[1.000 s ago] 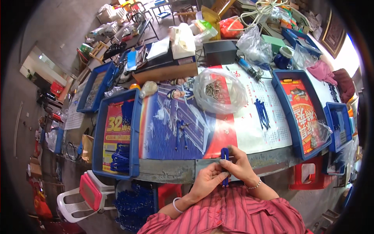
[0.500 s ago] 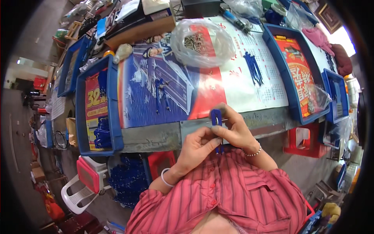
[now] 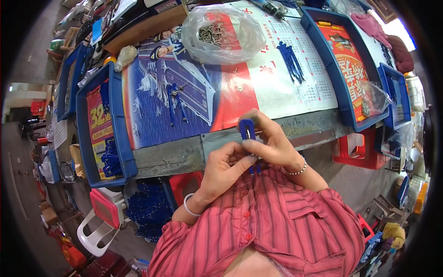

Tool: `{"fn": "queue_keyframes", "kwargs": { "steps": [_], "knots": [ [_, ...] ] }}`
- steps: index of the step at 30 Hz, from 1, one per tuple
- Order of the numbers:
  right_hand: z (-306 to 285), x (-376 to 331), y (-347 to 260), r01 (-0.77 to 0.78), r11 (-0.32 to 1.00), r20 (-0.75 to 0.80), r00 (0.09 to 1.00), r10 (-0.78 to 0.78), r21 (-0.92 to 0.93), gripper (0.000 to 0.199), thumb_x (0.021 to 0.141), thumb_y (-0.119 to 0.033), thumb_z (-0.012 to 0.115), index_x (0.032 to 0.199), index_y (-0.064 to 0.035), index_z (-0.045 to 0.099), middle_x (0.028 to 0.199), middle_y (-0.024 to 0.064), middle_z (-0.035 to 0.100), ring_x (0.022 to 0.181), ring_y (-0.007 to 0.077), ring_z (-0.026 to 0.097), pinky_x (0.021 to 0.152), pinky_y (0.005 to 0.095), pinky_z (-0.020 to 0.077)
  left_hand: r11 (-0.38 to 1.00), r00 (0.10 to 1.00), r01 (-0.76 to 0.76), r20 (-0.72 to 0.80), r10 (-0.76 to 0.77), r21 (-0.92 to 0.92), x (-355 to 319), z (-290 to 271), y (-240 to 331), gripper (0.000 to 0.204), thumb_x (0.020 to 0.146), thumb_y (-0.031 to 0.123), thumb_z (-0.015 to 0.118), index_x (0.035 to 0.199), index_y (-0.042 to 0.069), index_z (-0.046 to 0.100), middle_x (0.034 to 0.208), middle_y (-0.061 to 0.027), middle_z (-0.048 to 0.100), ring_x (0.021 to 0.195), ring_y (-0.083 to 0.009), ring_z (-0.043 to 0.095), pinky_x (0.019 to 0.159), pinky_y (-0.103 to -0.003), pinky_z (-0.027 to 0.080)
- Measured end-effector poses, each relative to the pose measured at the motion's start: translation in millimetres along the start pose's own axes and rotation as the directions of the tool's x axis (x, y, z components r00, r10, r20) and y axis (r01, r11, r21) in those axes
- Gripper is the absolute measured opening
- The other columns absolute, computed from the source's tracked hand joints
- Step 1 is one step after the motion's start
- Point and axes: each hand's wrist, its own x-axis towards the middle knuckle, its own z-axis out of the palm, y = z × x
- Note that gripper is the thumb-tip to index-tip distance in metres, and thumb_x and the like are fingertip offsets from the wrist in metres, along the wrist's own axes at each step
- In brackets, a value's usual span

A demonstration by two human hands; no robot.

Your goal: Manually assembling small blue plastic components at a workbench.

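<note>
Both hands have hold of the blue strip: the right hand pinches it around the middle, the left hand has its thumb and fingers closed on the lower half. It's up in front of the shirt, right by the near edge of the table. Long axis runs away from the body, looped end toward the table, two free ends back at the chest.

Past that edge there's a wide stretch of poster between the two big trays. A clear bag sits on it with a heap of metal pins inside. Left tray has blue strips bunched at both ends, right tray has a red printed sheet plus some clear plastic.
</note>
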Motion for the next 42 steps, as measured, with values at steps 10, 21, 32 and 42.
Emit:
{"fn": "queue_keyframes", "kwargs": {
  "steps": [10, 21, 32, 42],
  "knots": [
    [-33.0, 2.8, 4.7, 0.024, 0.981, 0.224, 0.974, 0.020, -0.194, 0.037, 0.092, -0.030, 0.056, 0.068, -0.0018, 0.050, 0.056, 0.0020, 0.044, 0.054, 0.0082, 0.040, 0.048, 0.0281, 0.0338, 0.999, 1.000, 0.008, 0.029, -0.009, 0.053, 3.4, -5.4, -7.7, 0.012, 0.086, 0.005, 0.065, 0.092, -0.002, 0.058, 0.080, -0.0022, 0.062, 0.072, -0.0047, 0.057, 0.062, -0.019, 0.046],
    [-36.6, 3.1, 5.9, -0.014, 0.997, 0.339, 0.940, 0.038, -0.073, 0.022, 0.079, -0.016, 0.065, 0.072, 0.0006, 0.052, 0.060, 0.0079, 0.042, 0.053, 0.0184, 0.043, 0.050, 0.0309, 0.0354, 0.985, 0.995, 0.019, 0.094, -0.036, 0.171, 3.2, -2.7, 1.9, 0.014, 0.086, 0.003, 0.064, 0.097, -0.004, 0.059, 0.084, -0.0035, 0.065, 0.077, -0.0062, 0.060, 0.067, -0.021, 0.049],
    [-28.2, 0.8, 6.0, 0.113, 0.988, 0.284, 0.956, -0.078, -0.107, 0.027, 0.079, -0.020, 0.067, 0.090, 0.0005, 0.054, 0.075, 0.0128, 0.052, 0.064, 0.0239, 0.053, 0.058, 0.0307, 0.0431, 0.993, 0.998, -0.015, 0.069, 0.007, 0.119, 2.0, -6.7, 1.7, 0.012, 0.085, 0.000, 0.064, 0.094, -0.002, 0.055, 0.088, -0.0054, 0.064, 0.078, -0.0083, 0.061, 0.069, -0.020, 0.048],
    [-40.9, -7.5, -1.0, -0.274, 0.957, 0.608, 0.746, 0.272, -0.092, 0.032, 0.091, -0.018, 0.058, 0.114, 0.0016, 0.051, 0.089, 0.0086, 0.060, 0.078, 0.0198, 0.058, 0.072, 0.0315, 0.0467, 0.995, 0.986, -0.097, -0.139, 0.093, -0.019, 2.1, -8.5, 17.3, 0.013, 0.089, 0.003, 0.059, 0.100, -0.002, 0.055, 0.086, -0.0067, 0.062, 0.079, -0.0102, 0.061, 0.069, -0.021, 0.048]
  ]
}}
